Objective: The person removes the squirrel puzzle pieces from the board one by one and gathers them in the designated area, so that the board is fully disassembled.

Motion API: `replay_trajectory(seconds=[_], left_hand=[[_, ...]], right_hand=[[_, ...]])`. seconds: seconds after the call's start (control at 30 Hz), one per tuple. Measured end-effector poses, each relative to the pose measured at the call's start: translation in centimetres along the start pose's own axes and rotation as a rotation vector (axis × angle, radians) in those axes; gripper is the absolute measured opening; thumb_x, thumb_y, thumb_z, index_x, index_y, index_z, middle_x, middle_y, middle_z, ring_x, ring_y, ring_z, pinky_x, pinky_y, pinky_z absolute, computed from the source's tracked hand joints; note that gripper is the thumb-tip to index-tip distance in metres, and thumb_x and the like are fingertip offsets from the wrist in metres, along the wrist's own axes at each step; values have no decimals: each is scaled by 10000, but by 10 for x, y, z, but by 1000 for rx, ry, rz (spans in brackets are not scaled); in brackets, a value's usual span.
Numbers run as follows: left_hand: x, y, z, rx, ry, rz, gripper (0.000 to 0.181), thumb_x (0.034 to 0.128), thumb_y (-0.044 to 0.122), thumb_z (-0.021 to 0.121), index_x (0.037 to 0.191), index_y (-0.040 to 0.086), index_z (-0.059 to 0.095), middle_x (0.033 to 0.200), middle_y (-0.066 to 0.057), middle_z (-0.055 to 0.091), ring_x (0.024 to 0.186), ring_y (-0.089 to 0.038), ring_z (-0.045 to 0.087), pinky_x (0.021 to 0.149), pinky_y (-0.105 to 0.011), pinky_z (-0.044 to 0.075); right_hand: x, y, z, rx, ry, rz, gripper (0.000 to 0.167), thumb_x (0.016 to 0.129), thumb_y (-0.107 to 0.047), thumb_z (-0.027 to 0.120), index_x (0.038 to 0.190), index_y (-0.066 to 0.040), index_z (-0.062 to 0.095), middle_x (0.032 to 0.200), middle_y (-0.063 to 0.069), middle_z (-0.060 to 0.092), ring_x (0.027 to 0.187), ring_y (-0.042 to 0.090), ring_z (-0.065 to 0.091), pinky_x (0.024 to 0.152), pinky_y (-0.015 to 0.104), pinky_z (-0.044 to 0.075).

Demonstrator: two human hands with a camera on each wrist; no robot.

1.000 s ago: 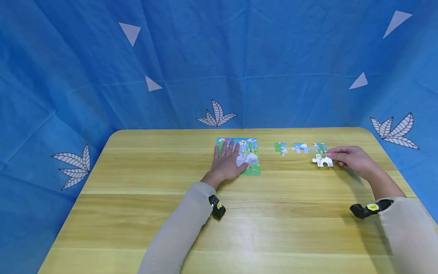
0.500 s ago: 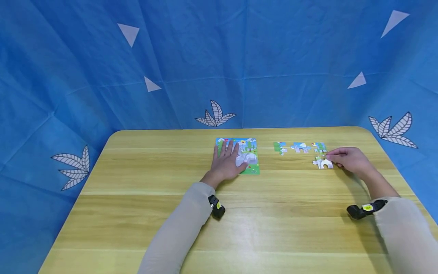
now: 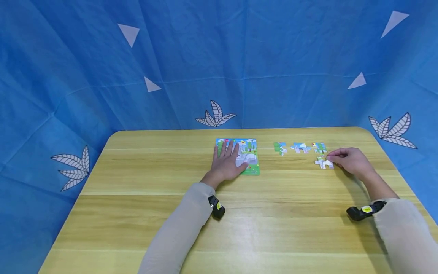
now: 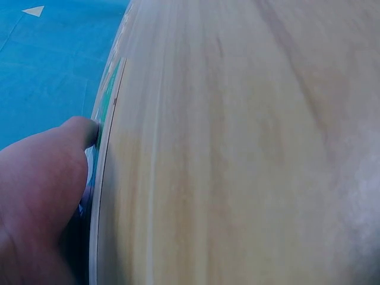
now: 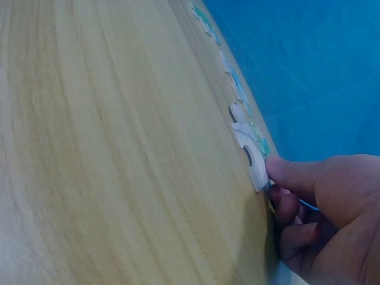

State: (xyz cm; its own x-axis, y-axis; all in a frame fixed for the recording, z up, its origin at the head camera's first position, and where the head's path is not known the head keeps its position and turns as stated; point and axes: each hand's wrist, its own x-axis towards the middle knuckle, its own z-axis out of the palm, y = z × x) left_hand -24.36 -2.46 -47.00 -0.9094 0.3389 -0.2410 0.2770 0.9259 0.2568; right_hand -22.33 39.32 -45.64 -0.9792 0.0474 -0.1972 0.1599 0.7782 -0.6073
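Observation:
In the head view the left hand (image 3: 226, 163) lies flat, fingers spread, on a square picture board (image 3: 252, 170) with a green lower edge. The right hand (image 3: 350, 160) pinches the right edge of a whitish puzzle piece (image 3: 322, 163) between thumb and fingers, just below a piece with green trees (image 3: 319, 147). In the right wrist view the thumb presses the edge of that whitish piece (image 5: 259, 168), the other fingers curled beneath. The left wrist view shows part of the left hand (image 4: 44, 184) against the board's edge.
Left of the tree piece lie a blue-and-white piece (image 3: 301, 148) and a green piece (image 3: 280, 148) in a row. They rest near the back edge of the wooden table (image 3: 273, 220). A blue cloth (image 3: 191, 57) with white triangles and leaves hangs behind.
The right hand has shifted the whitish piece slightly toward the front, away from the tree piece, so a small gap shows between them. The left hand stays in place on the board.

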Motion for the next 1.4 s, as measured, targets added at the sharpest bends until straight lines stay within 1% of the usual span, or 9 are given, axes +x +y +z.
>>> replay_trajectory(seconds=[0.17,0.3,0.5,0.63,0.83,0.93,1.13,1.27,1.4], left_hand=[[-1,2,-1,11,10,12,839,1033,648,326,1649,173,12,1709,-51,-97,1553,-269,-153,1221,-512,-142],[-2,2,-1,7,16,15,838,1033,645,331,1649,169,19,1709,-57,-90,1554,-273,-145,1222,-517,-134],[-1,2,-1,-4,15,25,846,1029,652,333,1649,168,22,1708,-59,-95,1554,-278,-145,1219,-526,-135],[-1,1,0,-23,26,38,852,1025,654,353,1650,166,41,1709,-67,-76,1557,-286,-129,1222,-532,-123],[2,0,-2,-105,58,43,845,1007,615,473,1649,166,156,1716,-73,8,1567,-291,-72,1229,-525,-105],[3,0,-3,-126,66,36,840,996,600,519,1643,166,205,1716,-74,49,1571,-290,-43,1234,-524,-87],[4,1,-6,-131,77,23,834,984,582,567,1629,153,258,1709,-90,109,1571,-314,13,1240,-544,-37],[3,-1,-8,-138,139,29,771,992,541,588,1600,136,342,1684,-129,206,1561,-346,98,1242,-562,34],[3,-6,-10,-147,237,50,655,1011,472,584,1538,105,455,1626,-165,338,1530,-375,215,1235,-572,124]], right_hand=[[0,2,1,-19,46,-18,429,1038,-333,599,1183,64,672,1008,129,667,789,174,526,602,265,449],[-2,-2,0,-29,83,-40,411,1052,-312,570,1178,67,666,984,137,667,779,172,539,609,267,458],[-7,-26,4,-11,123,-91,427,1060,-339,537,1176,51,669,1039,193,658,845,230,549,682,338,446],[-7,-49,10,33,97,-129,436,1066,-349,527,1194,44,664,1077,207,642,855,240,529,665,337,452],[-2,-80,25,66,37,-178,391,1065,-320,552,1204,24,675,1064,207,646,798,259,526,620,328,457],[3,-94,35,77,12,-201,345,1053,-282,578,1183,19,688,1050,194,658,804,251,537,637,325,466],[11,-116,57,107,-35,-272,295,1033,-245,619,1150,10,710,1038,158,676,815,222,571,673,332,479],[14,-133,73,127,-67,-312,256,1033,-211,620,1133,4,716,1021,148,675,811,237,568,677,361,468],[20,-153,88,129,-75,-345,208,1023,-168,626,1097,-6,733,977,121,674,816,240,565,688,369,459]])
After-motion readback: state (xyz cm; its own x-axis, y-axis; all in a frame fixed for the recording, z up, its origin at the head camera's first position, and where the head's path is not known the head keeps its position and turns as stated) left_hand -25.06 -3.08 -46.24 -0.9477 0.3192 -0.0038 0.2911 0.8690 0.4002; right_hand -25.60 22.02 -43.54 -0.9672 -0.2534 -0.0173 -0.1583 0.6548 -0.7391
